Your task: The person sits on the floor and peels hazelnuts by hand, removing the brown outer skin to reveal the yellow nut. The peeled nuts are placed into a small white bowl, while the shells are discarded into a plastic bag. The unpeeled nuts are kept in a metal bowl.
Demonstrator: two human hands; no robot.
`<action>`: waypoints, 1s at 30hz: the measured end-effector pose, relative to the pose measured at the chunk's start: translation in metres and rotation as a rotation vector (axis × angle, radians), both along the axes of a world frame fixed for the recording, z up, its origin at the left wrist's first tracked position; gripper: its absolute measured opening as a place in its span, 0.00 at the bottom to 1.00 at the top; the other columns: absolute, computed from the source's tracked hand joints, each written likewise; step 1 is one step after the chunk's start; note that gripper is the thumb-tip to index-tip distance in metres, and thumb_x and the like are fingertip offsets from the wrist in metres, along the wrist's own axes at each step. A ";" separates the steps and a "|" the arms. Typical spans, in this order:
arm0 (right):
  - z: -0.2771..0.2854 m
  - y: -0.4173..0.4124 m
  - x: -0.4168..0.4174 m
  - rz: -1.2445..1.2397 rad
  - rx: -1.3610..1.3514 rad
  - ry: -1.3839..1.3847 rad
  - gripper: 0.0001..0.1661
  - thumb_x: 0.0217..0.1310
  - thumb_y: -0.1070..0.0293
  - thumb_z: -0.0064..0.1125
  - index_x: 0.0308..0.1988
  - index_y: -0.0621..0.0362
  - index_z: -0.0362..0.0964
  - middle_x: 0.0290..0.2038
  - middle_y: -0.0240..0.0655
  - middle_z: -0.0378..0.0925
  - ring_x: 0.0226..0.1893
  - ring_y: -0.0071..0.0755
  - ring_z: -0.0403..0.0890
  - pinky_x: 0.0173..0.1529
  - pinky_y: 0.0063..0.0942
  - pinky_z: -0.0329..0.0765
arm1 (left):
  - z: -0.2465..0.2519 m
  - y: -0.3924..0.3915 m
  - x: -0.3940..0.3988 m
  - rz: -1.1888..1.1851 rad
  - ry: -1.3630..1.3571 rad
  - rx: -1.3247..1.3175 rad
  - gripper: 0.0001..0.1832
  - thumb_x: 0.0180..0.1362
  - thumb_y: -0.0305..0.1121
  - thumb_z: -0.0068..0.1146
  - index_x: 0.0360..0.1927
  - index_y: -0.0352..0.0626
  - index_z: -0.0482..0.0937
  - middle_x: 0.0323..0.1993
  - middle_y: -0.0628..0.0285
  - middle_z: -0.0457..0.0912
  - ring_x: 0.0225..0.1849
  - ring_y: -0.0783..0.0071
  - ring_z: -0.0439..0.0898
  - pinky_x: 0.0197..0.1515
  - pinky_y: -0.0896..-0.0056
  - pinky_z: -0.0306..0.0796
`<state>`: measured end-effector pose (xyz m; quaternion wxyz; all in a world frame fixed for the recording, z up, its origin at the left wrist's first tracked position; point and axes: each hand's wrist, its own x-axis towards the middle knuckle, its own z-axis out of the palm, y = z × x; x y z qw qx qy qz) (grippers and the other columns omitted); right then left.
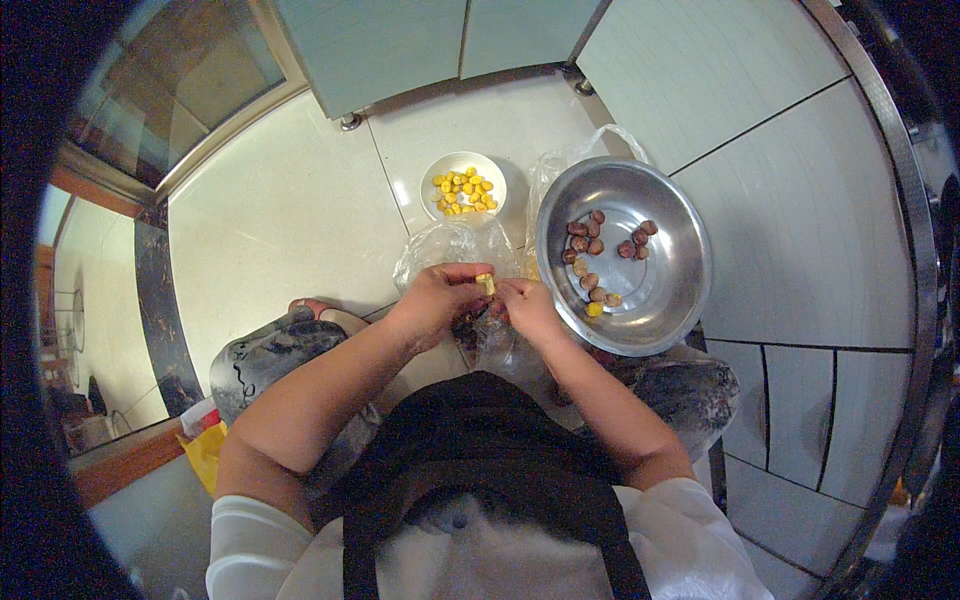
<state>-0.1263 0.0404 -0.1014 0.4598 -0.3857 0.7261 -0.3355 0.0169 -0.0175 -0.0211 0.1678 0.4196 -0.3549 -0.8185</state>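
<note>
Between its thumb and fingers, my left hand (437, 300) holds a partly peeled yellow nut or chestnut (486, 283). Touching its right side are the bent fingers of my right hand (531, 307); whether they pinch a bit of skin cannot be told. A clear plastic bag (457, 240) lies open beneath and ahead of my hands, with dark scraps in it. Ahead, a white bowl (501, 187) holds many yellow peeled pieces. To the right, a steel basin (694, 255) contains brown unpeeled nuts (579, 244), several paler ones and one yellow piece (594, 309).
Another clear plastic bag (541, 176) lies beside and behind the basin on the tiled floor (277, 217). Cabinet doors (375, 45) on metal feet stand ahead, more panels (795, 225) at the right. A glazed door frame is at the left, a yellow bag (204, 457) near my left elbow.
</note>
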 end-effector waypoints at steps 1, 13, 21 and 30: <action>-0.008 0.001 0.001 0.063 0.002 0.150 0.11 0.48 0.68 0.47 0.32 0.61 0.72 0.26 0.40 0.74 0.24 0.36 0.75 0.31 0.29 0.71 | 0.004 -0.001 0.000 -0.007 -0.016 0.020 0.15 0.47 0.25 0.49 0.41 0.35 0.69 0.30 0.59 0.75 0.29 0.73 0.73 0.32 0.75 0.69; 0.023 -0.003 0.015 0.117 -0.396 -0.255 0.24 0.40 0.73 0.52 0.44 0.59 0.64 0.35 0.36 0.72 0.34 0.27 0.72 0.39 0.23 0.69 | -0.031 -0.007 0.000 -0.001 -0.224 -0.061 0.20 0.48 0.30 0.52 0.42 0.35 0.60 0.29 0.56 0.73 0.29 0.70 0.73 0.31 0.75 0.70; -0.023 -0.059 0.005 -0.107 -0.208 -0.069 0.27 0.37 0.67 0.55 0.44 0.60 0.64 0.32 0.42 0.72 0.33 0.36 0.74 0.39 0.27 0.69 | -0.039 -0.007 0.002 0.112 -0.236 -0.015 0.19 0.51 0.36 0.49 0.43 0.37 0.62 0.34 0.58 0.70 0.32 0.71 0.71 0.30 0.75 0.66; -0.042 -0.099 0.002 -0.197 -0.183 0.117 0.26 0.41 0.60 0.52 0.42 0.62 0.62 0.36 0.49 0.70 0.38 0.48 0.71 0.43 0.38 0.66 | -0.034 -0.009 0.003 0.091 -0.258 -0.055 0.17 0.51 0.39 0.47 0.42 0.41 0.64 0.37 0.61 0.69 0.33 0.71 0.69 0.34 0.74 0.64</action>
